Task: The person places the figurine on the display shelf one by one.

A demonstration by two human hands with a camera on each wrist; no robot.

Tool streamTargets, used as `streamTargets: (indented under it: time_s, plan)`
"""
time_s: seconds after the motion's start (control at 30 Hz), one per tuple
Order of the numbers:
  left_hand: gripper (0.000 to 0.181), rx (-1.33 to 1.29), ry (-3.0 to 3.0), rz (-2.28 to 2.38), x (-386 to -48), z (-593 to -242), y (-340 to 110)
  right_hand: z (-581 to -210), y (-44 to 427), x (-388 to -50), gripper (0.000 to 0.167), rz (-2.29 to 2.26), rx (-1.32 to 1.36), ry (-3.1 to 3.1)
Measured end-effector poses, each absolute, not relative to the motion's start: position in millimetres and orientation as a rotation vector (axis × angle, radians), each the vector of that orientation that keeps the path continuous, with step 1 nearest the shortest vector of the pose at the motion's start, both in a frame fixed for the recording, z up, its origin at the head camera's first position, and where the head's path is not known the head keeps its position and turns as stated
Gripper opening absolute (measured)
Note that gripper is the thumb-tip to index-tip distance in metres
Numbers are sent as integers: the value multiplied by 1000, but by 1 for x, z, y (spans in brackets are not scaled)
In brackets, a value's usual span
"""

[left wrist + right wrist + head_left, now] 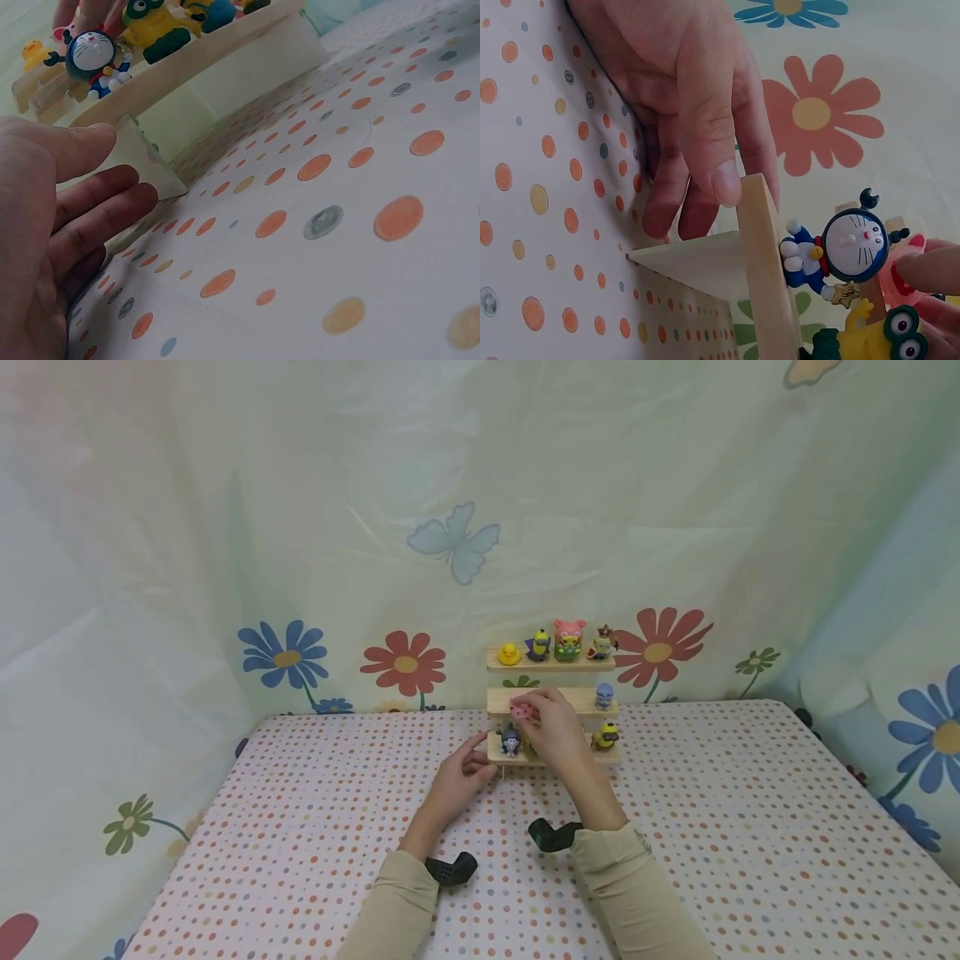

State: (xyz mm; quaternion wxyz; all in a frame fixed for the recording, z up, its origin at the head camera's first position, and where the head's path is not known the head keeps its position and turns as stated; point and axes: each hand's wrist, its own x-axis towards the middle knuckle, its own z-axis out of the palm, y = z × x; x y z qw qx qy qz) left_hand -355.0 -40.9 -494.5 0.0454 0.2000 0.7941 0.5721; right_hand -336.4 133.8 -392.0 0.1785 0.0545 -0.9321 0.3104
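Observation:
A three-tier wooden display shelf (pixel 499 699) stands at the back of the table. My right hand (pixel 558 732) pinches a small pink figurine (pixel 521 711) in front of the middle tier's left part; the right wrist view shows its pink ear beside the fingertips. My left hand (pixel 454 782) holds the left end of the bottom tier, its thumb (pixel 726 184) on the board's end and the index finger behind. On that tier, a blue-and-white cat figurine (pixel 91 56) stands next to a yellow goggled figurine (pixel 150 26). Part of the bottom row is hidden by my right hand.
The top tier carries a yellow duck (pixel 509 654), a purple-caped figurine (pixel 538 645), a pink-hooded figurine (pixel 568 641) and a crowned figurine (pixel 602 643). A blue figurine (pixel 604 696) stands at the middle tier's right end. Behind the shelf hangs a flowered curtain (pixel 337 568).

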Motion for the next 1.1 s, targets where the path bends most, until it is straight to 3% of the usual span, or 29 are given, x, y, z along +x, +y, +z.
streamTargets:
  time_s: [0.5,1.1]
  plan:
    - [63,591,2421,1770,-360,-503,-40,-395,138,-341,23,876,48,-2590]
    - [60,595,2419,1776,-358,-501,-40,-401,132,-345,21,911,155,-2523]
